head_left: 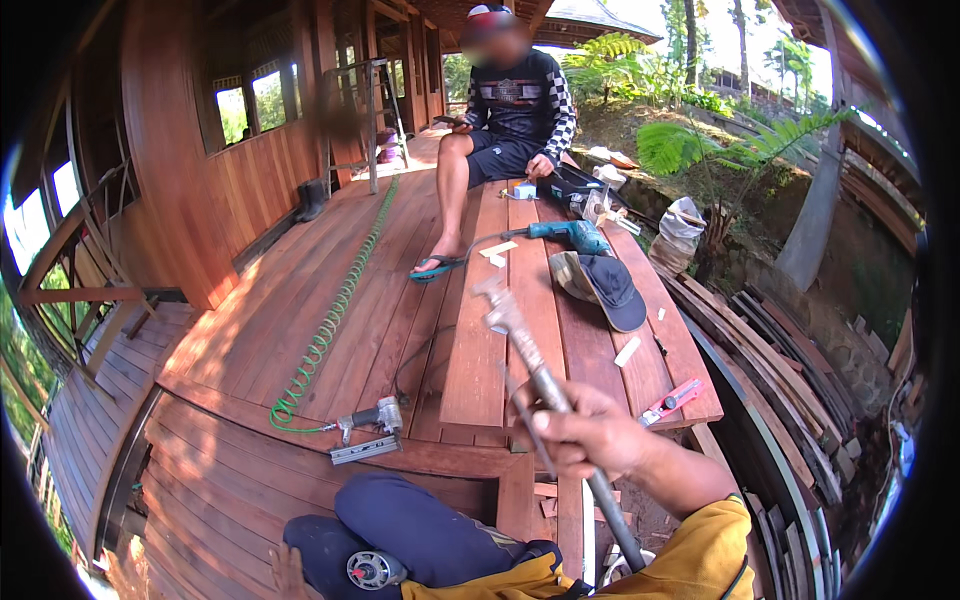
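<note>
My right hand point(590, 430) is closed around the shaft of a long metal tool point(548, 390), whose jaw-like head points up over the bench; I cannot tell its exact kind. A thin rod point(535, 435) crosses beside the shaft at my fingers. My left hand point(288, 572) shows partly at the lower edge, fingers stretched out beside my leg. Close to it is a round silver-ended tool point(374, 570). On the wooden bench point(480, 365) lie a red cutter knife point(672, 402), a dark cap point(610, 288) and a teal drill point(572, 236).
A nail gun point(368, 432) with a green coiled hose point(345, 310) lies on the deck. A person point(515, 100) sits on the bench's far end, holding a phone-like object. A stepladder point(375, 125) stands behind. Stacked planks point(765, 355) lie to the right, below a white sack point(680, 232).
</note>
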`<action>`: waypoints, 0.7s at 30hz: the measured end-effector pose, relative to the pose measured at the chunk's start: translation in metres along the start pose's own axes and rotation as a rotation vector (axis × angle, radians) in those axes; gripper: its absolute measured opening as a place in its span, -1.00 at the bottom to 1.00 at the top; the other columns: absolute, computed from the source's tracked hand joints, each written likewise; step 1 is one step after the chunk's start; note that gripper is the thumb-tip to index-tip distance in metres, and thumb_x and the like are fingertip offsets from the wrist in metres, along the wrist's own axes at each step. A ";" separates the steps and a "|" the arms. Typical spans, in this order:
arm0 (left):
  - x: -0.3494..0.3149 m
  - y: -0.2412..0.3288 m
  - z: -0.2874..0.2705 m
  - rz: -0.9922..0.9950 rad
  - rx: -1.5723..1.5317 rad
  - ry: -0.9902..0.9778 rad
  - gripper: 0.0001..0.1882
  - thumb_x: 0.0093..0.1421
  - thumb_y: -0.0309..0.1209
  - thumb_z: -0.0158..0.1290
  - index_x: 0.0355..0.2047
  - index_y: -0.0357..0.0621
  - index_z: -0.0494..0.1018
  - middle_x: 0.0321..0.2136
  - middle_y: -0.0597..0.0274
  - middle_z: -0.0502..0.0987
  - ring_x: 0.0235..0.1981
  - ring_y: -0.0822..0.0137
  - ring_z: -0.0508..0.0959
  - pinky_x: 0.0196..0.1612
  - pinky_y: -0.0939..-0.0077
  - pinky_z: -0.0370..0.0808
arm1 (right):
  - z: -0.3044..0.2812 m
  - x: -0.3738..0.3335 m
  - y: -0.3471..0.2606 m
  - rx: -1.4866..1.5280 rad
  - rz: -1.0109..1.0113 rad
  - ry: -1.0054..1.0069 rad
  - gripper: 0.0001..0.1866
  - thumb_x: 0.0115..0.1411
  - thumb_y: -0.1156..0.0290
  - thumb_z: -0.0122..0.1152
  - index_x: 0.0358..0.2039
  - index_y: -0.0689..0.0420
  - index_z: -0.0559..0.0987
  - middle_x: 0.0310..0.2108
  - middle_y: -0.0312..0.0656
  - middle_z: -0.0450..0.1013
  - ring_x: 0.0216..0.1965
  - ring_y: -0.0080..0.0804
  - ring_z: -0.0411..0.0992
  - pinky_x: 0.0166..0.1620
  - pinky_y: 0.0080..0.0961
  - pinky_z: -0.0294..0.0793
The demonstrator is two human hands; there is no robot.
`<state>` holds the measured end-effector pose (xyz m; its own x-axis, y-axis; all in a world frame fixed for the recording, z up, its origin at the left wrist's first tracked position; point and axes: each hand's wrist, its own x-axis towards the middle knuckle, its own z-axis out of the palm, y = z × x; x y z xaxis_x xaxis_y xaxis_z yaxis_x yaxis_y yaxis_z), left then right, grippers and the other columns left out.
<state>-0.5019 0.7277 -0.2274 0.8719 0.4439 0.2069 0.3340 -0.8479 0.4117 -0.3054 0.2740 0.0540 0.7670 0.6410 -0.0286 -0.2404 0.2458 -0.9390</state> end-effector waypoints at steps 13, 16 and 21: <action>-0.014 0.102 -0.002 0.277 -0.124 -0.016 -0.10 -0.24 0.18 0.52 0.00 -0.23 0.70 0.22 0.25 0.61 0.53 -0.05 0.23 0.56 -0.45 -0.42 | -0.167 0.115 -0.037 -0.420 0.112 0.541 -0.81 0.45 0.30 0.23 -0.19 0.10 0.43 -0.40 -0.27 0.42 -0.62 -0.67 0.21 -0.66 -0.63 0.21; -0.014 0.094 0.003 0.135 -0.622 -0.050 0.08 -0.15 0.03 0.57 0.28 -0.32 0.40 0.09 0.06 0.62 0.39 0.01 0.44 0.56 -0.36 -0.03 | -0.187 0.120 -0.026 -0.446 0.127 0.587 -0.82 0.46 0.28 0.21 -0.18 0.08 0.43 -0.40 -0.31 0.41 -0.61 -0.67 0.22 -0.64 -0.64 0.24; 0.064 0.105 -0.020 0.009 -1.321 -0.035 0.06 0.05 -0.15 0.50 0.37 -0.33 0.12 0.01 -0.08 0.59 -0.05 0.10 0.72 0.09 0.07 0.69 | -0.198 0.119 -0.018 -0.445 0.139 0.577 -0.82 0.47 0.26 0.21 -0.16 0.05 0.43 -0.39 -0.32 0.41 -0.62 -0.71 0.20 -0.63 -0.67 0.24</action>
<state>-0.4181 0.6730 -0.1536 0.8877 0.4148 0.1997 -0.2529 0.0769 0.9644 -0.0923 0.2022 -0.0007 0.9673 0.1304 -0.2174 -0.1881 -0.2058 -0.9604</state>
